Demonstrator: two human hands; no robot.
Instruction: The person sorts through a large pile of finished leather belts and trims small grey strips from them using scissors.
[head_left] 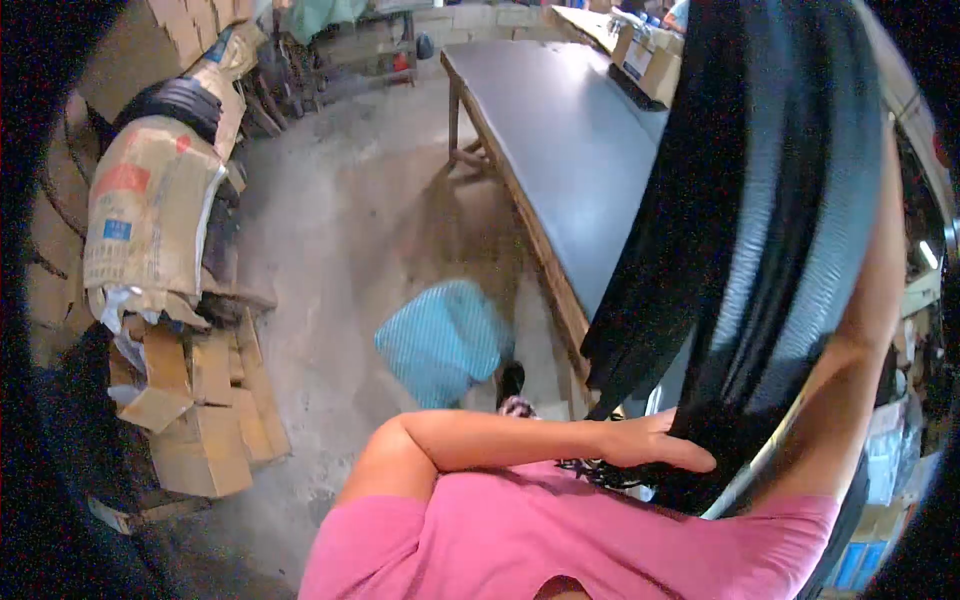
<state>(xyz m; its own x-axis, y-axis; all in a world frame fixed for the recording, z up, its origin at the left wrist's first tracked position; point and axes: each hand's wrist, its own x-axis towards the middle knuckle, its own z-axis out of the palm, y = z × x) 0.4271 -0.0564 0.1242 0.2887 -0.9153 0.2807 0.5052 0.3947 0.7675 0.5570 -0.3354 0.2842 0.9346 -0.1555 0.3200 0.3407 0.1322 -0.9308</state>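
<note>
A large bundle of long black strips (pixel 745 220), glossy and rubbery-looking, hangs down the right side of the view, close to the camera. My left hand (pixel 655 442) reaches across my body to the lower part of this bundle. Its thumb lies over the front, and the other fingers are partly hidden by the black material. My right arm is raised along the bundle's right edge, and its hand cannot be seen. Beneath my left hand, a dark patterned cloth shows only in part.
A long grey-topped table (pixel 560 130) runs beside the bundle, with a cardboard box (pixel 648 62) at its far right. A blue striped bag (pixel 440 340) is on the concrete floor. Left stand a printed sack (pixel 150 215) and open cardboard boxes (pixel 205 420).
</note>
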